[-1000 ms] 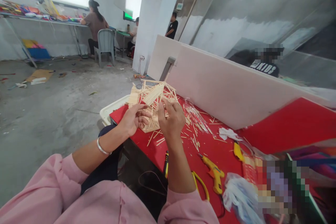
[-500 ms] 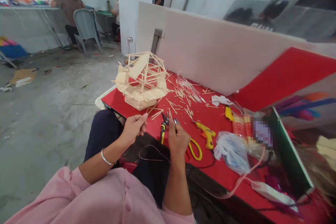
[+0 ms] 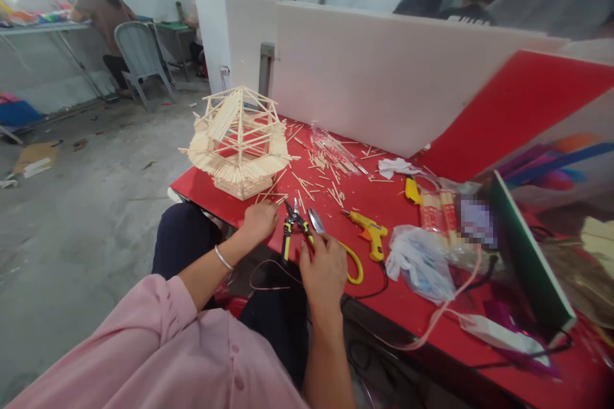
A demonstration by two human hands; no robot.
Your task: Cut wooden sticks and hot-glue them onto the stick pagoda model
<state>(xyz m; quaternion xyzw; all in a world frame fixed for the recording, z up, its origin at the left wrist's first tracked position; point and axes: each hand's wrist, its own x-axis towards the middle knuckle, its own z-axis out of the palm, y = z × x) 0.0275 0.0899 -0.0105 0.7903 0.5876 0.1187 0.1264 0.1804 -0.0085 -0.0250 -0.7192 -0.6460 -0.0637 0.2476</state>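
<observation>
on red table [image 3: 230, 195], head view: right hand [image 3: 325, 268] lies on snips [image 3: 293, 229] and scissors [image 3: 336, 246], fingers curled over handles, real grip cannot tell. left hand [image 3: 259, 220] loosely closed at table edge, near loose sticks [image 3: 316, 182]. stick model [image 3: 237, 140] stands behind, apart from both hands. glue gun [image 3: 367, 230] just right.

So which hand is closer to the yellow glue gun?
The right hand. It lies on the scissors just left of the glue gun. The left hand is farther off, beyond the pliers, near the stick house.
</observation>
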